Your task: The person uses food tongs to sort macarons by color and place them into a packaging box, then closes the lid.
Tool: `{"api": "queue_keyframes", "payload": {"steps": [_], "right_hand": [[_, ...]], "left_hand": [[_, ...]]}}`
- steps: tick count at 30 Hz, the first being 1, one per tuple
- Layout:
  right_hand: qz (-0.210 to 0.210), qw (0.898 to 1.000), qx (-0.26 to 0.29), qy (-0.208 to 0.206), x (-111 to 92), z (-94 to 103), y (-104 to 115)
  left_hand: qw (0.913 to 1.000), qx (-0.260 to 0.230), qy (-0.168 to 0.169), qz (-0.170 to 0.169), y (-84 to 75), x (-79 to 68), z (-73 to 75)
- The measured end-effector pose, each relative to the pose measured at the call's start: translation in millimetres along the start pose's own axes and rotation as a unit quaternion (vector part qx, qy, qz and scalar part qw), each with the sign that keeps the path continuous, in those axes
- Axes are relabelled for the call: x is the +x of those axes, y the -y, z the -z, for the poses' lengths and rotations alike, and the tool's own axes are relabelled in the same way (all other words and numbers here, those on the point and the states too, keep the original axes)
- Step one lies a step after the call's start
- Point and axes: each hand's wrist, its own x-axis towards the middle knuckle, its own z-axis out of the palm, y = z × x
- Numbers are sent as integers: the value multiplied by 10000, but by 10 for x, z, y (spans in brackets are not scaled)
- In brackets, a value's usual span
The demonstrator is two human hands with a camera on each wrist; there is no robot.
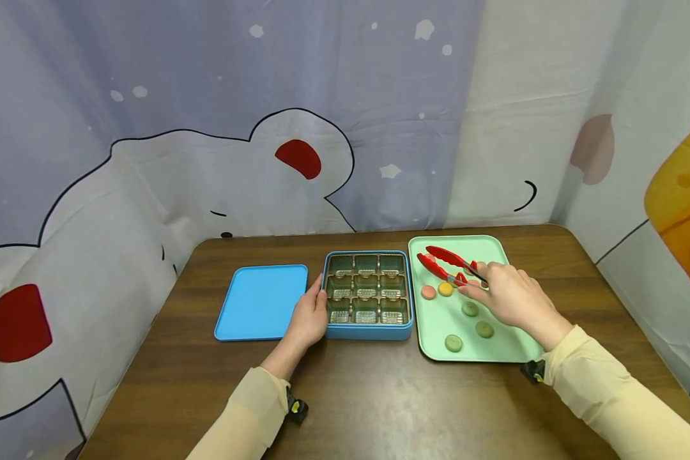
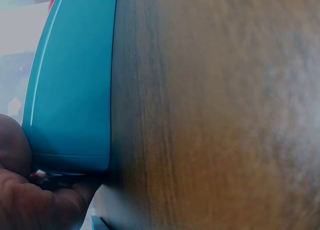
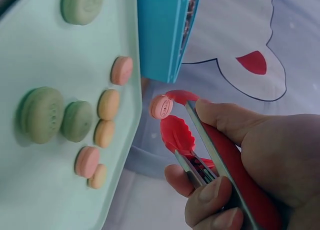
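Note:
My left hand [image 1: 310, 314] holds the left side of a blue box [image 1: 369, 331], its thumb at the rim. The box has a gold insert [image 1: 365, 285] with several square compartments. In my right hand [image 1: 517, 295] is a pair of red-tipped tongs [image 1: 445, 257], gripped by the handles above the green tray [image 1: 437, 345]. At the tong tips, raised off the tray in the right wrist view, is a pink macaron [image 3: 161, 106]. Several more lie on the tray, including a green macaron [image 1: 453, 343], a yellow macaron [image 1: 445, 289] and another pink macaron [image 1: 428, 292].
A flat blue lid [image 1: 261, 303] lies left of the box on the wooden table [image 1: 368, 396]. The tray stands close along the box's right side. Behind the table hangs a printed curtain [image 1: 391, 115].

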Motion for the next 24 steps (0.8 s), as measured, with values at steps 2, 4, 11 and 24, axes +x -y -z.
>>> {"api": "queue_keyframes", "payload": {"steps": [2, 4, 11, 24], "right_hand": [[45, 10000, -5, -37, 9, 16, 18], [56, 10000, 8, -41, 18, 33, 40], [127, 9999, -24, -20, 61, 91, 135], [518, 9986, -28, -122, 182, 147, 464]], "left_hand": [[10000, -12, 1, 9, -2, 0, -1], [10000, -36, -6, 18, -8, -5, 0], [10000, 1, -40, -4, -5, -8, 0], [10000, 9, 32, 16, 20, 2, -4]]}}
